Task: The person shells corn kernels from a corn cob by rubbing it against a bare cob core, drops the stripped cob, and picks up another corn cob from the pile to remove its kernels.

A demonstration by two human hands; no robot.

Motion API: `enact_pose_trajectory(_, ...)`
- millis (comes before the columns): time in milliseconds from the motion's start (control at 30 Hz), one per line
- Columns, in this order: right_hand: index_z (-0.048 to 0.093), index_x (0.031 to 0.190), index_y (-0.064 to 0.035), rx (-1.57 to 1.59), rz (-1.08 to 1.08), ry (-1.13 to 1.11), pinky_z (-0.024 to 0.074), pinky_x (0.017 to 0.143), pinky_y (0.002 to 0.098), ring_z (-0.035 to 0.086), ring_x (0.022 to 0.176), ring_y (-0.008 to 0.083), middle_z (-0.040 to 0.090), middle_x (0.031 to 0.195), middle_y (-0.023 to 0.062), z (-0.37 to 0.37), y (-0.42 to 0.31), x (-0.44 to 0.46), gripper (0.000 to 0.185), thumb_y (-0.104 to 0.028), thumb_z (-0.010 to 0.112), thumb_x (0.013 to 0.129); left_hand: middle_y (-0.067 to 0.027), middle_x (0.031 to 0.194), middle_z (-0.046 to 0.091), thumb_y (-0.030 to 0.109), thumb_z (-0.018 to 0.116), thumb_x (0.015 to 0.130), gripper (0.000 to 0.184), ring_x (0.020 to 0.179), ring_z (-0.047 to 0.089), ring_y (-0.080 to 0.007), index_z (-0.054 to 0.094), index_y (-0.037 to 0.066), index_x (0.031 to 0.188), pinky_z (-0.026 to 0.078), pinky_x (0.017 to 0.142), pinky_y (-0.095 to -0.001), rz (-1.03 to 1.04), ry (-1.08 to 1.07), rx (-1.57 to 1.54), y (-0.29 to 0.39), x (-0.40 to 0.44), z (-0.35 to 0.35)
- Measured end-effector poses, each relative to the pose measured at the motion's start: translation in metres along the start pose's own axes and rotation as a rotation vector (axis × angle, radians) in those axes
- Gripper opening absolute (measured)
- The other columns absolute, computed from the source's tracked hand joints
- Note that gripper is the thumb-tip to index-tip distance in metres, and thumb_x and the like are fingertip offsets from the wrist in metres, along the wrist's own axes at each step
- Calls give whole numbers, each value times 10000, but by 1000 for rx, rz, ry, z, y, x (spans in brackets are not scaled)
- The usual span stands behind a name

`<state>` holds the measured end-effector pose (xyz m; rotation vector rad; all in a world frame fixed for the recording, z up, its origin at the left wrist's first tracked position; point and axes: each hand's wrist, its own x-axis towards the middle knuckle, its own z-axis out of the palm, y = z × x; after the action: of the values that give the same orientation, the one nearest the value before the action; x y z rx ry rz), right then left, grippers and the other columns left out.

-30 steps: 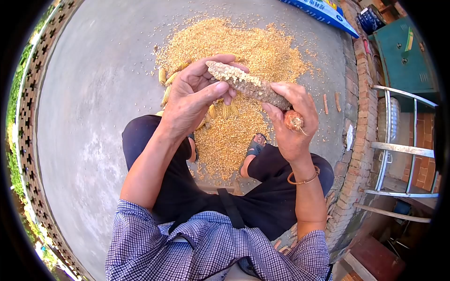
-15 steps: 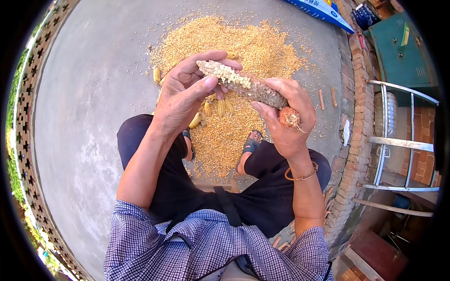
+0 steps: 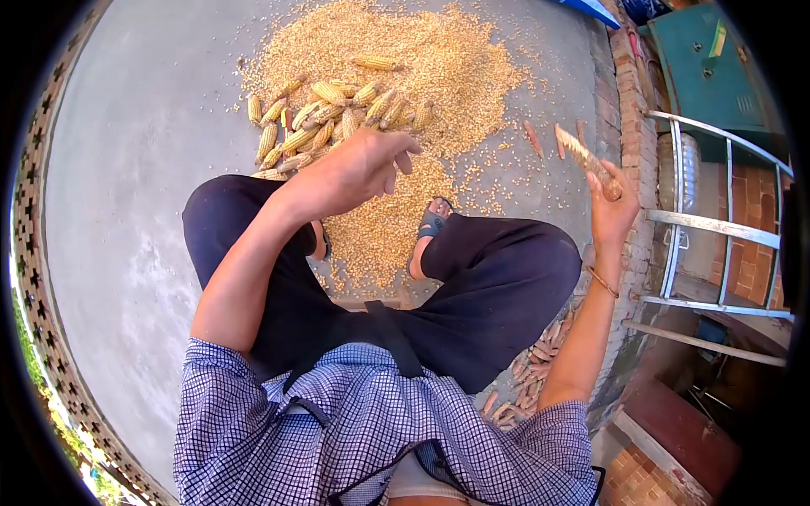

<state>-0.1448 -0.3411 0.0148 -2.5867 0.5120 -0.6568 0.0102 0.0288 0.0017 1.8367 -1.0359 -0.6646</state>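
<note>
My right hand is raised at the right, its fingers wrapped round the lower end of a corn cob with a pale strip along its upper part. Over the loose kernels hangs my left hand, its fingers loosely curled and apart with nothing in them. Just beyond it lies a heap of yellow corn ears on the near left side of the kernel pile. One more ear rests on the kernels farther back.
Bare reddish cobs lie on the concrete at the right, and several more beside my right knee. Along the right run a brick edge, a metal ladder-like frame and a green cabinet.
My right hand has carried the cob away to the right. My left hand has come off the cob and dropped slightly, and the heap of ears now shows. The view has shifted.
</note>
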Motion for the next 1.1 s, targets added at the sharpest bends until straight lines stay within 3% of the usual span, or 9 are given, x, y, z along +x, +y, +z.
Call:
enact_pose_trajectory(200,658,883,17,-346,329,-420,464,650,407,560,693,411,600,731,211,-53,191,-192,197,-85,752,742,-225,902,613,-68,535,815,347,825,641,-365,531,-60,1162,521,734,-431,26,-223,256,-2,1,44)
enact_pose_trajectory(300,668,921,62,-718,550,-609,500,772,507,643,927,461,651,899,310,-111,251,-316,299,-174,724,744,-233,948,605,-53,524,837,325,914,623,-417,539,-49,1162,501,785,-465,10,-270,308,4,3,58)
enact_pose_trajectory(367,684,980,55,-841,1008,-684,512,875,479,624,1056,442,658,1085,291,-155,260,-377,354,-225,744,772,-224,963,602,-39,515,853,310,941,616,-422,550,-39,1161,492,803,-477,69,-214,308,3,1,66)
enact_pose_trajectory(533,677,977,38,-836,1133,-666,514,889,478,638,1029,432,677,1040,262,-187,273,-437,405,-282,779,751,-191,965,609,42,517,894,263,916,625,-398,586,-17,1140,493,799,-475,98,-261,345,-3,-1,84)
enact_pose_trajectory(733,654,807,69,-595,731,-220,465,665,490,619,780,465,622,785,299,-87,206,-257,239,-161,639,868,-197,945,635,144,568,905,234,887,635,-392,613,-15,1071,503,776,-465,-22,-661,419,-5,-4,93)
enact_pose_trajectory(767,663,849,61,-375,433,-32,464,674,470,616,786,449,633,834,286,-67,248,-241,220,-149,619,899,-201,927,640,151,581,897,230,880,639,-392,618,-17,1049,504,767,-467,-18,-673,389,-5,-5,92)
enact_pose_trajectory(833,677,961,27,-376,211,-28,485,674,409,637,727,329,657,826,219,-42,149,-128,188,-149,644,904,-207,890,649,166,609,882,226,867,646,-393,628,-23,1005,506,749,-470,-8,-707,329,-2,-10,90)
enact_pose_trajectory(933,691,1025,-3,94,276,76,486,565,280,595,623,104,656,777,58,3,60,-11,214,-185,692,911,-212,851,661,178,634,866,224,839,658,-396,634,-26,959,510,731,-478,50,-703,322,0,-15,90)
enact_pose_trajectory(1100,685,864,-11,159,6,-208,526,644,338,675,651,179,689,736,87,108,-51,105,248,-256,646,870,-204,820,666,176,636,852,236,818,669,-390,624,-50,918,520,703,-469,97,-740,345,6,-19,85)
